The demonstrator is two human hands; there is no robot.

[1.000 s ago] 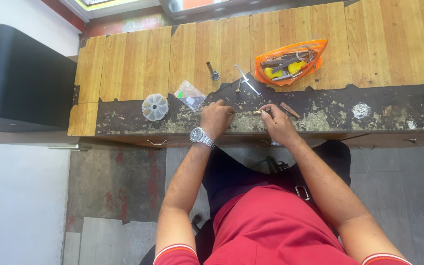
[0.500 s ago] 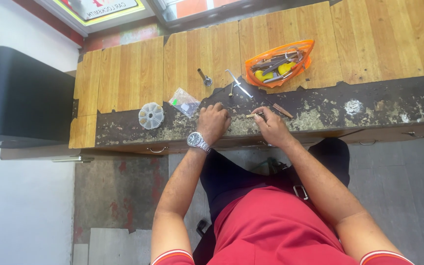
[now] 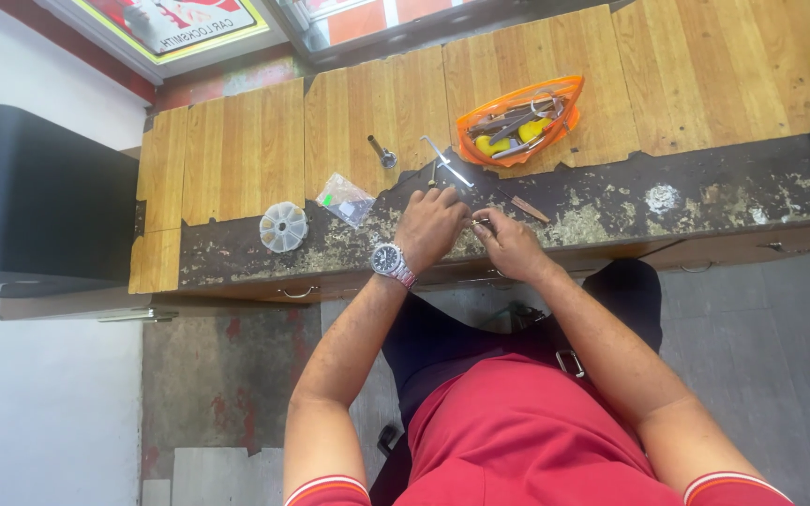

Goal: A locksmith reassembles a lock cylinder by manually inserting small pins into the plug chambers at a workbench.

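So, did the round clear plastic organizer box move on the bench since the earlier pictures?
No. The round clear plastic organizer box lies beside the small clear plastic bag, as before; only the camera shifted.

Seen from above, both hands are held close together at the worn front edge of a wooden workbench (image 3: 236,159). A small metal part (image 3: 480,223) is pinched between the left hand (image 3: 431,225) and the right hand (image 3: 510,245); its kind cannot be told. A silver wristwatch (image 3: 390,261) is worn on the left wrist. Just beyond the hands, thin metal tools (image 3: 447,164) and a brown-handled tool (image 3: 523,206) are laid. An orange pouch of tools (image 3: 516,120) is set farther back. A round clear compartment box (image 3: 283,227) and a small plastic bag (image 3: 345,199) are placed to the left.
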